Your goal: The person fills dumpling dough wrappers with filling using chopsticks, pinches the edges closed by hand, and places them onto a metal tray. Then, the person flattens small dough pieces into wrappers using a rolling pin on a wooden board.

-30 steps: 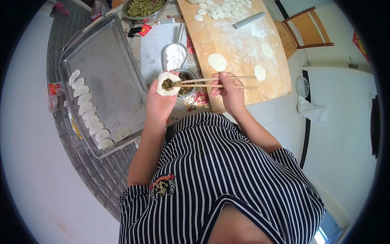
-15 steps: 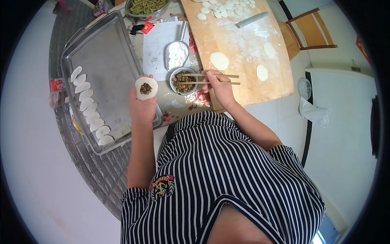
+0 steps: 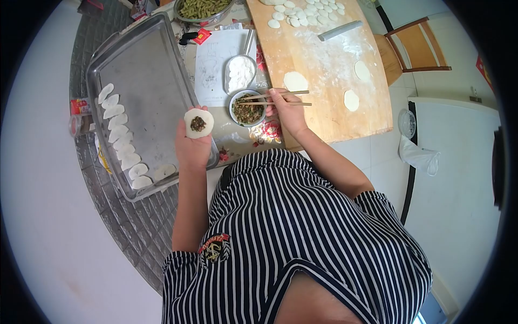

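Note:
A round white dough wrapper with a dark clump of filling at its middle lies on my left hand, beside the metal tray's right edge. My right hand is closed around a pair of wooden chopsticks, whose tips reach into the bowl of chopped filling. Folded dumplings lie in a column along the left part of the tray, with one more near its lower edge.
A floured wooden board at the right bears flat wrappers, small dough pieces and a grey rolling pin. A scoop of flour lies on paper above the bowl. Green pods fill a metal bowl. A wooden chair stands beyond.
My left hand with the wrapper has moved left, away from the filling bowl. The chopsticks have left the wrapper, and their tips are now in the bowl.

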Demonstrator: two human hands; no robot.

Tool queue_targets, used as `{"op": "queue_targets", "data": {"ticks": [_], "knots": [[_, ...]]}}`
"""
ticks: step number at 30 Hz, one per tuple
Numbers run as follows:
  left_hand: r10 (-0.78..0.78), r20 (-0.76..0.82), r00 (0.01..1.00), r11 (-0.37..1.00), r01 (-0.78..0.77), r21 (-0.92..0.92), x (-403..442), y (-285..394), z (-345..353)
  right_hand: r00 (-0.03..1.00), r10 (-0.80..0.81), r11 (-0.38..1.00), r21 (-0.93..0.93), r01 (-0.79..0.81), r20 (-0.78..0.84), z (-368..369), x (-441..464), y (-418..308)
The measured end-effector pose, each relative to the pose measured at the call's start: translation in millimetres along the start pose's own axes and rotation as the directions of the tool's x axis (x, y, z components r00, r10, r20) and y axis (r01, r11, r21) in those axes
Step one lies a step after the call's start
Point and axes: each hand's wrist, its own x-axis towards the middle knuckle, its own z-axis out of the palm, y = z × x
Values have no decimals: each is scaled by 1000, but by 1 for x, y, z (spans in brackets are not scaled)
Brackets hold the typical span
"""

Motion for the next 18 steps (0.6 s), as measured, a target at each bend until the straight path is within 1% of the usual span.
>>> {"op": "queue_targets", "data": {"ticks": [2, 6, 7, 9, 10, 11, 12, 13, 15, 16, 17, 18], "knots": [[-10, 56, 998, 1000, 9, 5, 2, 0, -5, 1000, -3, 1000, 13, 3, -14, 3, 2, 2], [-25, 64, 998, 1000, 25, -11, 3, -1, -7, 1000, -9, 1000, 15, 10, -26, 3, 2, 0], [-30, 85, 996, 1000, 31, 1, 4, -2, -8, 1000, -10, 1000, 15, 11, -26, 2, 1, -1], [-35, 108, 994, 999, 34, 12, 5, -3, -10, 997, -56, 995, 83, 61, -57, -1, -4, -6], [-15, 110, 994, 989, -1, 146, 6, -6, -11, 997, -57, 995, 82, 62, -56, -4, -9, -11], [6, 114, 993, 960, -37, 276, 7, -9, -11, 996, -60, 991, 120, 67, -58, -8, -15, -17], [8, 116, 993, 961, -39, 274, 8, -13, -14, 996, -63, 985, 158, 72, -61, -10, -22, -23], [40, 212, 977, 799, -158, 580, 8, -17, -15, 996, -64, 985, 157, 72, -59, -12, -28, -30], [35, 310, 950, 533, -280, 799, 9, -26, -13, 995, -101, 972, 209, 103, -21, -15, -43, -42], [-58, 200, 978, 830, -64, 554, 8, -31, -2, 992, -123, 970, 212, 119, 9, -16, -47, -45], [-189, 132, 973, 966, 161, 201, 6, -36, 9, 992, -125, 970, 212, 120, 6, -14, -52, -50], [-247, 118, 962, 966, 235, 108, 4, -41, 17, 991, -131, 969, 215, 124, 18, -12, -58, -56]]}}
